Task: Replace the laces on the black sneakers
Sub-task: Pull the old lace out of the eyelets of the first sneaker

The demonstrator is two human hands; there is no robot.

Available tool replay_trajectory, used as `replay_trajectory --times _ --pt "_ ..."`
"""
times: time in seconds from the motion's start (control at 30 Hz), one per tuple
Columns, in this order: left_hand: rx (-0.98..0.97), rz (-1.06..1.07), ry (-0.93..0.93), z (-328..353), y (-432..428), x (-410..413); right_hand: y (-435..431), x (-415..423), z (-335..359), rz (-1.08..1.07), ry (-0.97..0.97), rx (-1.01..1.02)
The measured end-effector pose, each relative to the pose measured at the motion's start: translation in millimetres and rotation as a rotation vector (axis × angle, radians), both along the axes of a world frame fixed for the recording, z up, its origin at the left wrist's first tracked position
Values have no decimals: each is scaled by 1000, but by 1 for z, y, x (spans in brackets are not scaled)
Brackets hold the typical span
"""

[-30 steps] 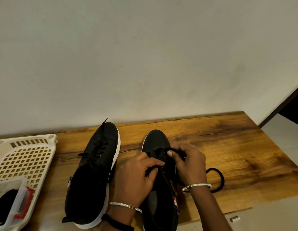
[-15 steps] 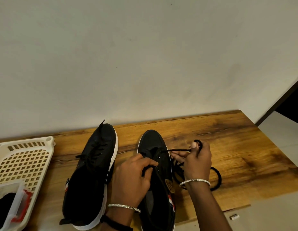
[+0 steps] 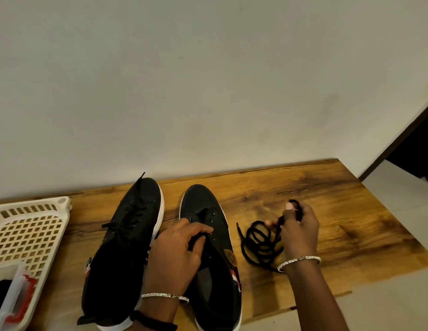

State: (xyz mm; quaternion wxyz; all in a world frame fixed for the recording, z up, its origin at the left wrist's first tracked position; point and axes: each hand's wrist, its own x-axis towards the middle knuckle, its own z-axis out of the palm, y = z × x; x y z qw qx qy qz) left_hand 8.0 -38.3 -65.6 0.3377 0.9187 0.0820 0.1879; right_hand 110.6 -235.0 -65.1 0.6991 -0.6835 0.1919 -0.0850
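Left grip (image 3: 177, 249) curled, palm down — right grip (image 3: 299, 231) pinching.

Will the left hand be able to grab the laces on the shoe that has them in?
Probably yes. The laced sneaker lies right beside the left hand with nothing between them, its laces uncovered. The hand would first have to let go of the unlaced sneaker it grips.

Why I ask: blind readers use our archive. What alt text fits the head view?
A person's right hand pinches a black lace coiled on the wooden table; left hand grips the unlaced sneaker, a laced sneaker beside it.
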Motion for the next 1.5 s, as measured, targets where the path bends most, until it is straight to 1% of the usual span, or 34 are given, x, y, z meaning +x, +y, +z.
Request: replay_trajectory --times 0.07,0.13,0.17,0.2,0.27,0.33,0.4,0.43,0.5,0.57,0.67,0.73,0.8,0.83,0.87,0.93,1.0,1.07,1.17,1.27,1.37,1.5 --pt "-11 -32 -12 0 2 0 -2 -2 2 85 -69 -235" --pt "-26 -55 -28 1 3 0 -7 -3 6 153 -162 -544" --pt "-31 -58 -40 1 3 0 -10 -4 10 196 -167 -680" --pt "-27 -58 -54 3 3 0 -12 -5 13 251 -139 -790" --pt "-22 -51 -86 8 1 -1 -17 -6 17 387 15 -954" --pt "-57 -28 -139 14 -2 -1 -19 -10 19 561 215 -1082" --pt "-85 -1 -183 18 -6 0 -16 -18 19 742 371 -1126" --pt "-86 10 -200 20 -8 1 -14 -22 17 803 414 -1129" --pt "-66 14 -217 23 -14 3 -9 -30 9 837 398 -1188" --pt "-44 8 -222 25 -20 7 -2 -36 0 783 313 -1256" --pt "-8 -27 -246 27 -31 14 9 -43 -12 661 169 -1247" --pt "-6 -53 -247 27 -39 19 14 -44 -18 592 105 -1278" --pt "-19 -86 -224 29 -48 24 13 -43 -16 568 106 -1345" --pt "-27 -106 -210 30 -53 26 10 -41 -13 581 122 -1344" --pt "-33 -124 -194 31 -58 27 6 -39 -11 594 143 -1320" --pt "-47 -152 -165 33 -69 31 -9 -33 -6 546 176 -1232" --pt "-70 -178 -129 33 -79 35 -30 -24 1 422 185 -1041" --pt "-86 -201 -94 32 -87 37 -57 -13 8 333 154 -836" --pt "-116 -214 -53 32 -93 42 -101 6 35 231 105 -671" --pt "-139 -186 -18 32 -94 46 -137 25 57 111 77 -607" --pt "-138 -162 28 31 -94 49 -162 44 63 -3 49 -574" --pt "-138 -164 69 30 -94 51 -176 62 59 -77 -19 -618"
